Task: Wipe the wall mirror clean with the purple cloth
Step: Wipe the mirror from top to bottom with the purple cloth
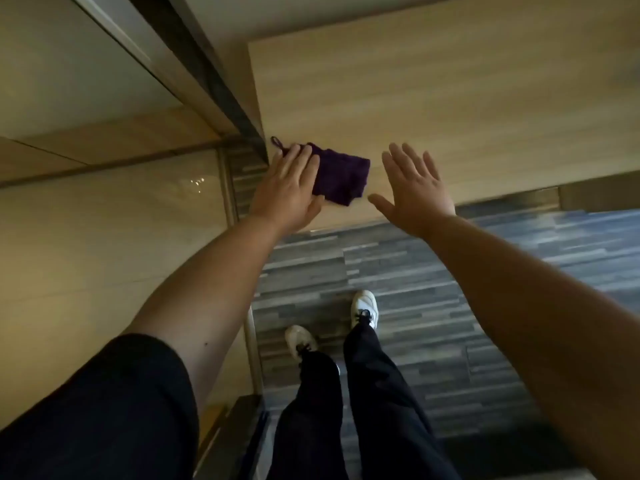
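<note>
The purple cloth [346, 178] lies folded on a light wooden surface [450, 98], near its left front corner, with a small hanging loop at its far left end. My left hand [287, 188] rests flat over the cloth's left part, fingers stretched out and slightly apart, thumb at the cloth's near edge. My right hand [415, 188] hovers just right of the cloth, palm down, fingers spread, holding nothing. A glossy beige panel [121, 220] with a thin frame fills the left side; I cannot tell whether it is the mirror.
Below the wooden surface's front edge lies grey striped flooring [433, 289], where my white shoes [363, 306] and dark trousers stand. A dark vertical gap [214, 81] separates the wooden surface from the left wall panels.
</note>
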The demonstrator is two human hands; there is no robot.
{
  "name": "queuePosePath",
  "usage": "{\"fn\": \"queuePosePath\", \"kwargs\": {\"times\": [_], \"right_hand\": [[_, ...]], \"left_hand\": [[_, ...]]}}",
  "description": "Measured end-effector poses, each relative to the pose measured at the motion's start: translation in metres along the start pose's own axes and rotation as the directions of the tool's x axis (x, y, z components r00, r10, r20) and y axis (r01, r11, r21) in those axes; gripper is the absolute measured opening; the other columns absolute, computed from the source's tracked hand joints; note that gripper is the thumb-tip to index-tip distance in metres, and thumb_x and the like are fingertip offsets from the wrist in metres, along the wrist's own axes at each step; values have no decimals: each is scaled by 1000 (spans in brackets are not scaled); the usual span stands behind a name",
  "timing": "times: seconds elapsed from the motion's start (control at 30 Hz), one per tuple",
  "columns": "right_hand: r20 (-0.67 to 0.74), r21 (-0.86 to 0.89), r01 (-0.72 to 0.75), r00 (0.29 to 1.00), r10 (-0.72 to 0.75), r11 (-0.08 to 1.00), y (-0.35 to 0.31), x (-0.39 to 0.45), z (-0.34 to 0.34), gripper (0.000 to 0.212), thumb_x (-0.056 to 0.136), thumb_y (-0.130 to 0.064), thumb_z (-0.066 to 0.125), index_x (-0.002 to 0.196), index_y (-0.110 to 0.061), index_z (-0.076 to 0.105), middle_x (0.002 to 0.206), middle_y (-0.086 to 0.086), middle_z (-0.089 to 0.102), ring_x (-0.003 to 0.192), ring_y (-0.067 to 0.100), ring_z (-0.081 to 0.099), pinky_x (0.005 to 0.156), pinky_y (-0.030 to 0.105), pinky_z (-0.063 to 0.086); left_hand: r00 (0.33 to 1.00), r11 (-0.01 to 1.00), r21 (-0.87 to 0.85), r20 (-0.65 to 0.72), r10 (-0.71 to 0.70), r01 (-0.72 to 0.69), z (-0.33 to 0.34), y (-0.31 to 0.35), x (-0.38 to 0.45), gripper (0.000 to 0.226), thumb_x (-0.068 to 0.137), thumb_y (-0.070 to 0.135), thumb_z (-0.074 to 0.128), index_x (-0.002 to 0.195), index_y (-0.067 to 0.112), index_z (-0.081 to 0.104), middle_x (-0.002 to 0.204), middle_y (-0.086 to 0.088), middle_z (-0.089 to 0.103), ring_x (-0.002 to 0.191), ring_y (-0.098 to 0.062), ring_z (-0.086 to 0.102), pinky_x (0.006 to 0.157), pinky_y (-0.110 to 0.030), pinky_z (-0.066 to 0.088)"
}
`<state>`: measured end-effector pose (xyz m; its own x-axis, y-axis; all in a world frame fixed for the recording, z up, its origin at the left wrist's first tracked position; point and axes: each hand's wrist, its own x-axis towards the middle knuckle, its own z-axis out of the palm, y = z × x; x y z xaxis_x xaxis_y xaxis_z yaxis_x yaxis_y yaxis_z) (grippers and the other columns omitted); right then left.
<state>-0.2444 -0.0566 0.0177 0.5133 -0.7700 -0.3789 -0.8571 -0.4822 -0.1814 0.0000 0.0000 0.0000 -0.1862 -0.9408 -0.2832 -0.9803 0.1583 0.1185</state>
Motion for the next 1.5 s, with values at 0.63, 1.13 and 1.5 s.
{"fn": "queuePosePath", "kwargs": {"times": [0.63, 1.13, 1.5], "right_hand": [[10, -20, -24, 1000, 24, 1000, 18, 34, 66, 78, 100, -61, 26, 157, -11, 11, 167, 7, 4, 153, 21, -2, 124, 42, -3], [-51, -42, 33, 998, -35, 999, -22, 21, 30, 77, 100, -60, 27, 157, -12, 9, 167, 7, 2, 153, 22, -3, 124, 42, -4], [-231, -126, 239, 937, -263, 963, -168, -19, -137, 75, 101, -59, 26, 158, -15, 7, 166, 5, -2, 152, 19, -10, 123, 42, -6]], "left_hand": [[971, 961, 167, 134, 201, -222, 65, -13, 66, 90, 94, 71, 21, 158, 11, 0, 166, -10, -3, 152, -26, -6, 123, -43, -5], [981, 984, 133, -138, 134, -116, 40, -13, 23, 45, 96, 42, 52, 123, 6, 53, 113, -17, 58, 98, -37, 54, 83, -46, 43], [787, 969, 152, -614, -62, 196, -149, -79, -128, 48, 95, 45, 50, 119, 4, 55, 102, -16, 60, 86, -35, 56, 73, -42, 44]]}}
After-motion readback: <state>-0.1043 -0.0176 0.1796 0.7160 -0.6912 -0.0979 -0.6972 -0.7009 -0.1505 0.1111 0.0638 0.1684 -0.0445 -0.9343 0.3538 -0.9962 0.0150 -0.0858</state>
